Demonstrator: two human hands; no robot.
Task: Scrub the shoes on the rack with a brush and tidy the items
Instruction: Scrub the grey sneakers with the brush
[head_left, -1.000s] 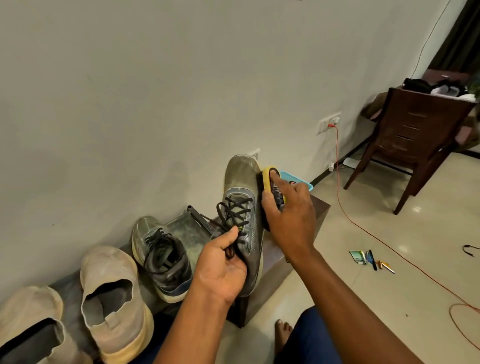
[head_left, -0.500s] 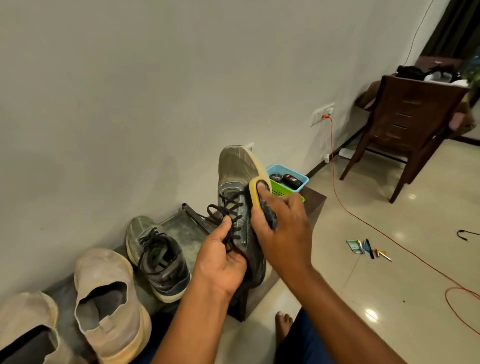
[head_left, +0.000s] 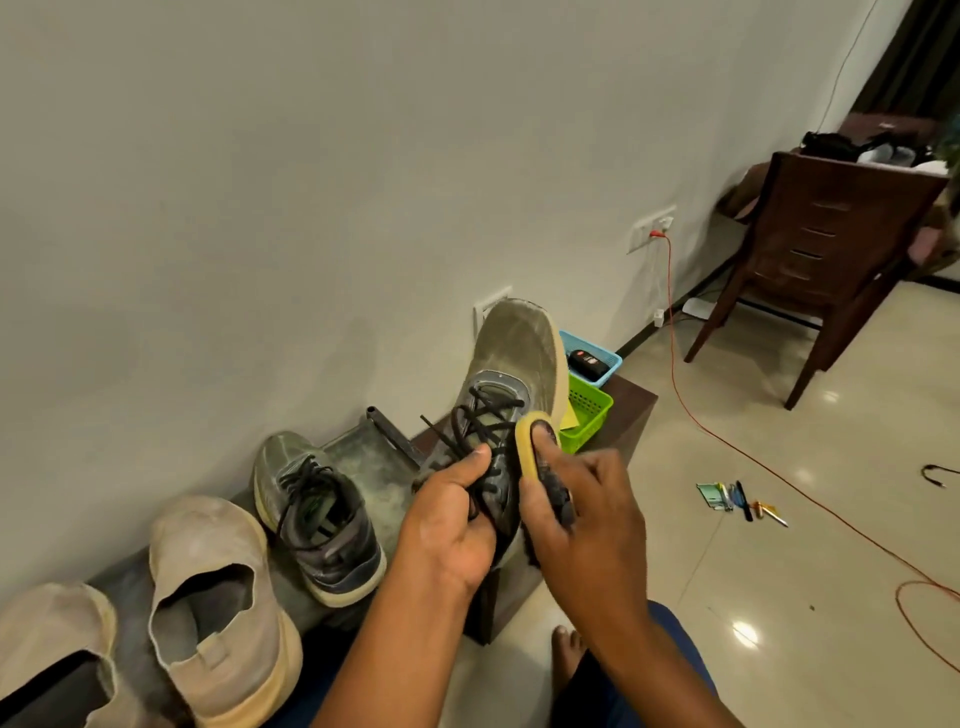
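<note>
My left hand (head_left: 457, 514) grips a dusty grey lace-up sneaker (head_left: 514, 358) at its tongue and laces, holding it toe-up above the low dark rack (head_left: 631, 415). A yellow-backed brush (head_left: 535, 452) with dark bristles lies against the sneaker's right side, held by my right hand (head_left: 592, 519). The matching grey sneaker (head_left: 311, 509) rests on the rack to the left. Two beige slip-on shoes (head_left: 218, 597) (head_left: 52, 654) sit further left on the rack.
A green basket (head_left: 589, 415) and a blue basket (head_left: 597, 358) holding a dark item stand at the rack's right end. An orange cable (head_left: 727, 441) crosses the tiled floor. Small pens and packets (head_left: 737, 499) lie on the floor. A brown chair (head_left: 821, 260) stands at the back right.
The brush has slid down the sneaker's right side from near the toe toward the heel. The sneaker stays upright in my left hand, and the baskets behind it now show.
</note>
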